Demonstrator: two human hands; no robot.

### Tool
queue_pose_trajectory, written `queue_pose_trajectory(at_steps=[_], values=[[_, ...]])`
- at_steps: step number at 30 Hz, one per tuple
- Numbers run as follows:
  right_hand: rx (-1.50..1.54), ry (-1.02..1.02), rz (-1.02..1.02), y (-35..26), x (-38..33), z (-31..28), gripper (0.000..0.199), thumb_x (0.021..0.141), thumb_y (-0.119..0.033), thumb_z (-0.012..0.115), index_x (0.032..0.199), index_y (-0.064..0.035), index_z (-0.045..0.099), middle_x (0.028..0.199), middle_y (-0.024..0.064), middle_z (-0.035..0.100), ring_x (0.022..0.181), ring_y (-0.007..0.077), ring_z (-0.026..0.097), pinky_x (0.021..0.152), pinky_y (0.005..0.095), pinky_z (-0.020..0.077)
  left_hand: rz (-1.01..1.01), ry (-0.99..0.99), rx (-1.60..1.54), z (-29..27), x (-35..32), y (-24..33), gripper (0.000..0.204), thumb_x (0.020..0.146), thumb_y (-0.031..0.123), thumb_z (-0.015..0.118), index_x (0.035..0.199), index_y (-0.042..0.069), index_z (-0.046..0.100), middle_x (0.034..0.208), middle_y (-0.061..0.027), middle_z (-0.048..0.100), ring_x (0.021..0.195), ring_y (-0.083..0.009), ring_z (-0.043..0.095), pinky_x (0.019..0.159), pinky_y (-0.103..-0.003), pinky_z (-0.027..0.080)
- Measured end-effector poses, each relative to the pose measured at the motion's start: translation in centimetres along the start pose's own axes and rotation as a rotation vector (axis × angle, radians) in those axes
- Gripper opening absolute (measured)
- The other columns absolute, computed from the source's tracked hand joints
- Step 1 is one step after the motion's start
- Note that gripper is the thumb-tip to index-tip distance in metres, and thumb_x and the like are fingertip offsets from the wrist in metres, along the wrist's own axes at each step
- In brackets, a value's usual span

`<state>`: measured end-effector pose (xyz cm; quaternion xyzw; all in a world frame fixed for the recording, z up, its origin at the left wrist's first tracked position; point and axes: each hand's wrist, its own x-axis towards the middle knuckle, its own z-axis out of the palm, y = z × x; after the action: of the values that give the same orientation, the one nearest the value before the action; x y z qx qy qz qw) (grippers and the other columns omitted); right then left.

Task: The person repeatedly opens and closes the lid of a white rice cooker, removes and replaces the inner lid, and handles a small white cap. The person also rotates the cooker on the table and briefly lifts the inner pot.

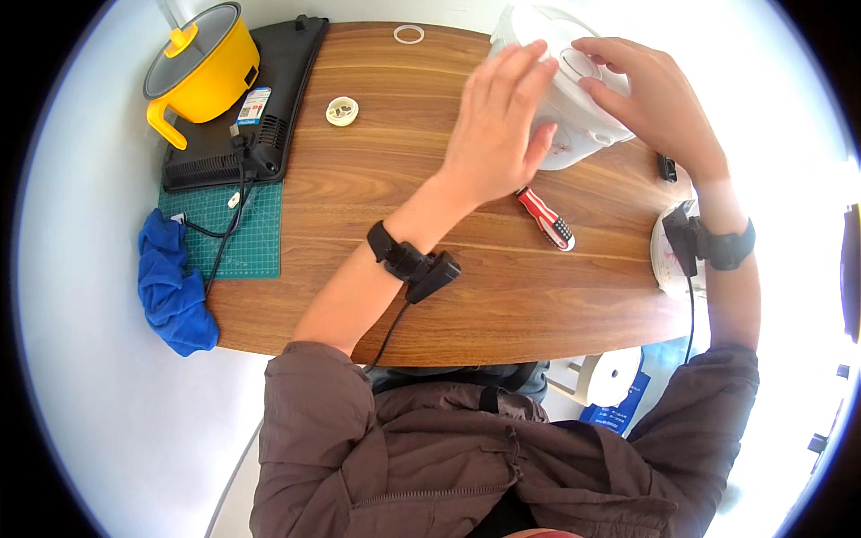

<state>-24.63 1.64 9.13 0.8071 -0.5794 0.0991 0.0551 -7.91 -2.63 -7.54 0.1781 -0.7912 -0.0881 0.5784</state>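
In the head view, a white tub [563,148] stands at the far right of the wooden table [395,188], the left hand [502,118] loosely spread and empty in front of its left side, the right [653,94] curved at its lid, grip unclear.

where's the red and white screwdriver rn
In the head view, the screwdriver lies right of centre on the wooden table, just below the left hand and the white container.

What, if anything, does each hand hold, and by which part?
The left hand, open at the white container, grips nothing; whether the right hand, curved over its lid, holds anything is unclear.
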Motion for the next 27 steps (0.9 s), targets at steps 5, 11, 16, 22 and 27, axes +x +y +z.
queue_pose_trajectory(at_steps=[5, 11, 16, 22, 27], values=[[0.021, 0.549, 0.065, 4.3, -4.2, 3.6, 0.042, 0.099, -0.03, 0.067, 0.135, -0.008, 0.067, 0.136, 0.0115, 0.067, 0.128, 0.0279, 0.062, 0.108, 0.0404, 0.0485, -0.075, 0.1, 0.078, -2.6, 2.0, -1.8, 0.049, 0.096, 0.013, 0.064, 0.142, 0.005, 0.05, 0.144, -0.0175, 0.051, 0.133, -0.0368, 0.048, 0.111, -0.046, 0.039], [0.562, 0.564, 0.452, 9.1, -5.9, 9.5, 0.064, 0.104, -0.053, 0.055, 0.149, -0.0067, 0.054, 0.147, 0.0189, 0.056, 0.139, 0.0307, 0.05, 0.114, 0.0428, 0.0403, -0.316, -0.031, -0.087, -5.4, 2.8, -4.7, 0.037, 0.103, 0.006, 0.052, 0.14, 0.0, 0.054, 0.138, -0.0208, 0.055, 0.127, -0.0321, 0.055, 0.107, -0.04, 0.044], [1.018, 0.522, 0.484, 8.2, -4.5, 10.6, 0.07, 0.105, -0.054, 0.051, 0.149, 0.0, 0.051, 0.142, 0.0166, 0.059, 0.134, 0.025, 0.051, 0.111, 0.0359, 0.0405, -0.425, -0.082, -0.239, -5.9, 2.5, -6.9, 0.031, 0.107, 0.011, 0.052, 0.135, 0.001, 0.06, 0.126, -0.0134, 0.065, 0.116, -0.0225, 0.062, 0.1, -0.033, 0.047], [1.399, 0.438, 0.353, 7.6, -0.7, 11.7, 0.058, 0.104, -0.044, 0.057, 0.14, 0.001, 0.054, 0.128, 0.0187, 0.063, 0.119, 0.0263, 0.062, 0.101, 0.0383, 0.05, -0.399, -0.022, -0.204, -8.9, 4.7, -4.5, 0.027, 0.108, 0.017, 0.053, 0.122, -0.001, 0.069, 0.115, -0.0107, 0.071, 0.107, -0.0198, 0.065, 0.096, -0.031, 0.049], [1.553, 0.253, 0.141, 7.5, 1.7, 12.4, 0.071, 0.106, -0.053, 0.052, 0.154, -0.0026, 0.038, 0.14, 0.0173, 0.054, 0.126, 0.0257, 0.056, 0.104, 0.0395, 0.0504, -0.144, -0.139, -0.049, -10.3, 6.0, -3.7, 0.028, 0.103, 0.016, 0.061, 0.124, -0.001, 0.067, 0.116, -0.0153, 0.069, 0.108, -0.027, 0.066, 0.097, -0.035, 0.049]])
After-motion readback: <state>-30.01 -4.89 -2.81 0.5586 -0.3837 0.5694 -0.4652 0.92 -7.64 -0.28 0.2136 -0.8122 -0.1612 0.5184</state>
